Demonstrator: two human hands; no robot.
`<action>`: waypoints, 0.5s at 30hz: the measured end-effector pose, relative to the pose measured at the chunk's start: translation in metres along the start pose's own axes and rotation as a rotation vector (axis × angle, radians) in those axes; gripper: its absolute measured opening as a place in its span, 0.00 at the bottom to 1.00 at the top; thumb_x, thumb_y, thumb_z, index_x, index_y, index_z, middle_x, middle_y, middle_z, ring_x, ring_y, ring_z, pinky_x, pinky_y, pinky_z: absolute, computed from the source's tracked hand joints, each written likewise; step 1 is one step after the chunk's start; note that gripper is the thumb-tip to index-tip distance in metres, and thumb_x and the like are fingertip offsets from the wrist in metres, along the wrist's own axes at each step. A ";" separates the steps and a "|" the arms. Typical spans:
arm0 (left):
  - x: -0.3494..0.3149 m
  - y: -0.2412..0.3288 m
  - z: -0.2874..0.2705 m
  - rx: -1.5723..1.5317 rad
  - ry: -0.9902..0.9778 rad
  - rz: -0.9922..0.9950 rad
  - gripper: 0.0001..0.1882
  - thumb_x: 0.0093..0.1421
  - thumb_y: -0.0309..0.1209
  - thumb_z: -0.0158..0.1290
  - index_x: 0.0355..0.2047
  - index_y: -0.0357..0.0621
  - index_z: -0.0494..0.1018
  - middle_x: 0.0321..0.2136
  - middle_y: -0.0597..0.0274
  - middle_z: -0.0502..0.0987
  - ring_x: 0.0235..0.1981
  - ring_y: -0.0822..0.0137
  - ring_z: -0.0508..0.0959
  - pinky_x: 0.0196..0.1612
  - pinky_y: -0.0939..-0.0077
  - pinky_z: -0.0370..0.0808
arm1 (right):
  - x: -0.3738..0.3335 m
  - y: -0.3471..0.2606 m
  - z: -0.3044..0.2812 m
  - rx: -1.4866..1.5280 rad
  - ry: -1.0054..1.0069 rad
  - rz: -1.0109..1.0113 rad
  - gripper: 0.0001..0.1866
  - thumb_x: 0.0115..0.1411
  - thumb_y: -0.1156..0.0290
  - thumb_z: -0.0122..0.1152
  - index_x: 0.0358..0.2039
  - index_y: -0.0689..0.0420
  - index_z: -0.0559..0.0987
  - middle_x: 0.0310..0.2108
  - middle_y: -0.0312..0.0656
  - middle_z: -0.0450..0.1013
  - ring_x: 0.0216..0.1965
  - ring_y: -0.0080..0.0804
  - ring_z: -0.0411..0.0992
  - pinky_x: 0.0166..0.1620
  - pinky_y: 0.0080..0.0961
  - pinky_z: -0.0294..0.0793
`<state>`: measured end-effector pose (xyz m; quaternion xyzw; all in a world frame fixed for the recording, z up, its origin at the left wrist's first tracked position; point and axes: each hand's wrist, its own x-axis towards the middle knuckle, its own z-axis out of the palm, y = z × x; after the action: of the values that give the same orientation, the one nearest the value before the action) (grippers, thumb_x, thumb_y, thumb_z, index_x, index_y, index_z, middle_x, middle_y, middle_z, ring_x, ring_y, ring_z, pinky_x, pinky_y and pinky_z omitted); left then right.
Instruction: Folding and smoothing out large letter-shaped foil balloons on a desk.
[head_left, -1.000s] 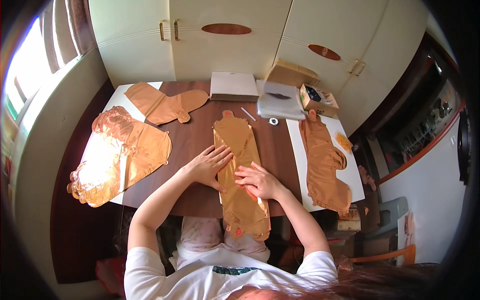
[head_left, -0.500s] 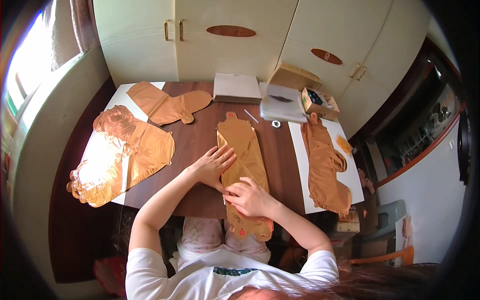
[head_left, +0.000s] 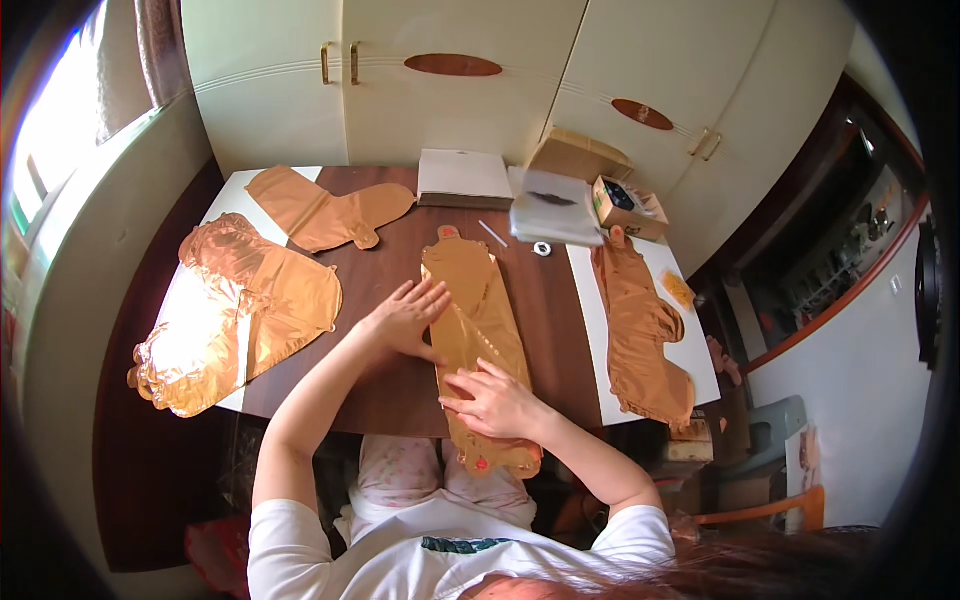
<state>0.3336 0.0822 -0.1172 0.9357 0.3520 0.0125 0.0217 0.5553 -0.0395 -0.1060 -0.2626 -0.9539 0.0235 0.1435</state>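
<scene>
A folded gold foil balloon (head_left: 468, 300) lies lengthwise in front of me, its near end hanging over the table's front edge. Red spots mark both of its ends. My left hand (head_left: 412, 318) rests along the balloon's left edge with fingers stretched out, fingertips on the foil. Lower down, my right hand (head_left: 492, 402) lies on the foil with its fingers loosely extended, covering part of the near half. Neither hand grips anything. A slanting crease shows in the foil between them.
On the left lie a shiny foil balloon (head_left: 285, 300) and a flat matte one (head_left: 330, 212). Another foil balloon (head_left: 640, 330) is on a white board at right. A white box (head_left: 464, 178), clear plastic sleeves (head_left: 556, 215), a tape roll (head_left: 542, 249) and an open carton (head_left: 630, 212) stand behind.
My hands have drawn a little apart: the left has slid slightly left and the right slightly toward me, its fingers spreading. More foil shows between them. The view has shifted a little.
</scene>
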 end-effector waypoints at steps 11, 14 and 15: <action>0.018 -0.022 0.007 0.044 0.131 -0.222 0.46 0.53 0.59 0.46 0.60 0.32 0.52 0.62 0.46 0.51 0.65 0.55 0.48 0.64 0.53 0.46 | 0.017 -0.006 0.015 0.007 0.038 0.026 0.19 0.53 0.68 0.55 0.47 0.51 0.75 0.49 0.43 0.69 0.51 0.39 0.67 0.54 0.33 0.64; 0.012 -0.008 0.023 -0.068 0.254 -0.059 0.35 0.55 0.47 0.49 0.56 0.35 0.60 0.58 0.46 0.59 0.61 0.53 0.57 0.61 0.55 0.54 | 0.019 -0.003 0.015 0.053 0.071 0.054 0.18 0.54 0.68 0.54 0.46 0.54 0.75 0.49 0.42 0.69 0.51 0.39 0.67 0.53 0.34 0.66; 0.008 -0.005 0.028 -0.096 0.285 -0.022 0.33 0.55 0.45 0.49 0.55 0.35 0.61 0.56 0.47 0.62 0.60 0.53 0.59 0.60 0.54 0.55 | 0.020 -0.002 0.015 0.053 0.075 0.053 0.18 0.54 0.68 0.54 0.46 0.54 0.75 0.49 0.42 0.69 0.51 0.39 0.67 0.53 0.34 0.66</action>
<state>0.3378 0.0903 -0.1450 0.9183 0.3610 0.1619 0.0161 0.5339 -0.0305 -0.1154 -0.2845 -0.9396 0.0428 0.1856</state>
